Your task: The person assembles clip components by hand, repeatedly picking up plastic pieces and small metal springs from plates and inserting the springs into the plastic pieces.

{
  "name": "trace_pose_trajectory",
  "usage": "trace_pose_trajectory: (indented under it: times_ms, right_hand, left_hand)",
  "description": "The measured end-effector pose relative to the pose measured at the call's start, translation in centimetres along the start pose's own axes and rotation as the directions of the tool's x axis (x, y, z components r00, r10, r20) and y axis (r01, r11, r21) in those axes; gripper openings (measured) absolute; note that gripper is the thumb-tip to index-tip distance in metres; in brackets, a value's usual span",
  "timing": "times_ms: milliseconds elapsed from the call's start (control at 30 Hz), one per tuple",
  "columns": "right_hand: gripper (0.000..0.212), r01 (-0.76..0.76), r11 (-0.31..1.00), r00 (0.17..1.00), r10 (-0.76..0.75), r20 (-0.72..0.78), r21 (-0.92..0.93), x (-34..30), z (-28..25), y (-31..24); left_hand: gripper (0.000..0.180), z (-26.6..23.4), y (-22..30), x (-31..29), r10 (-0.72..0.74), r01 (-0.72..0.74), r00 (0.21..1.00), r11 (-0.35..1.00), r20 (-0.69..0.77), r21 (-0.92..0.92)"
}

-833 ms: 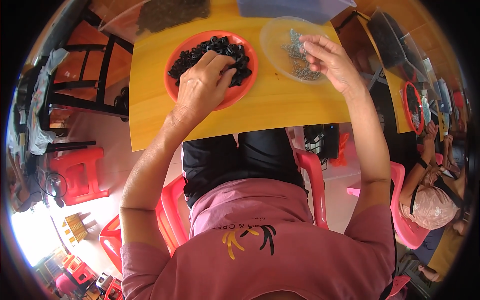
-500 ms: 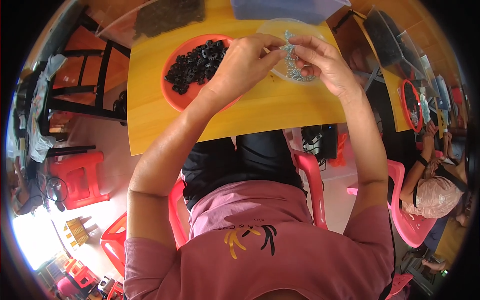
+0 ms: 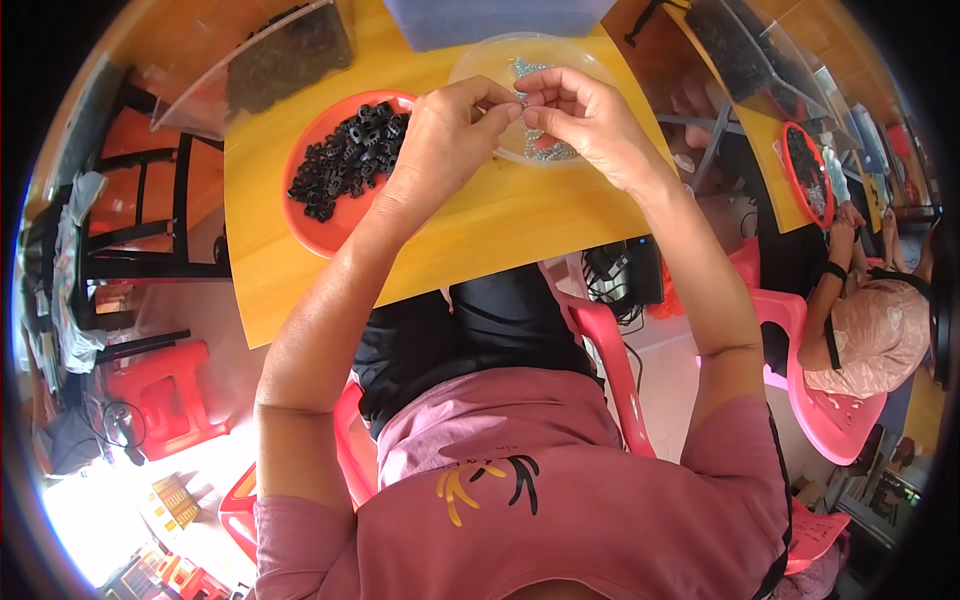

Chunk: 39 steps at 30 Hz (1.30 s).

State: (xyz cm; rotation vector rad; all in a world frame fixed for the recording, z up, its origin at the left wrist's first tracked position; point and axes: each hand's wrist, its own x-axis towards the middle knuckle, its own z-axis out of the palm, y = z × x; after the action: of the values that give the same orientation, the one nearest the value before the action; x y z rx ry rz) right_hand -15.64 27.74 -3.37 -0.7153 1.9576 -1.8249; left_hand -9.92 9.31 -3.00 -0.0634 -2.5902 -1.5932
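My left hand (image 3: 450, 125) and my right hand (image 3: 585, 120) meet above the table, fingertips pinched together. Whatever they grip between them is too small to make out. Under my fingers lies a round, translucent tray (image 3: 478, 68) with many small silvery metal pieces (image 3: 550, 152) in it. To the left, partly behind my left wrist, stands an orange-red round plate (image 3: 312, 228). It bears a heap of small black plastic parts (image 3: 345, 150).
A blue bin (image 3: 490, 22) and a clear box of dark parts (image 3: 285, 70) stand at the yellow table's (image 3: 480, 215) far side. At right, a co-worker (image 3: 865, 330) sits on a pink chair near another red plate (image 3: 806, 175). A red stool (image 3: 165, 395) stands at left.
The view has turned, so the table and plates appear shifted left. My hands stay pinched together over the translucent tray, fingertips now closer together.
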Motion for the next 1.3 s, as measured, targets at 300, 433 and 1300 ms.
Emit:
trace_pose_trajectory:
  times_ms: [300,433,1300]
  right_hand:
    - [0.027,0.04,0.999,0.999,-0.04,-0.014,0.017,-0.3,-0.5,0.4]
    - [0.027,-0.047,0.989,0.996,0.058,-0.075,0.143,-0.3,-0.5,0.0]
    - [0.024,0.281,0.953,0.92,-0.301,-0.251,-0.113,-0.1,0.4,0.9]
  left_hand:
    - [0.017,0.3,0.0,0.0,0.097,-0.098,0.995,0.995,-0.023,-0.025]
    - [0.017,0.3,0.4,-0.1,0.094,-0.093,0.995,0.996,-0.034,0.009]
    - [0.024,-1.3,0.0,1.3,-0.073,0.096,0.988,0.981,0.135,-0.168]
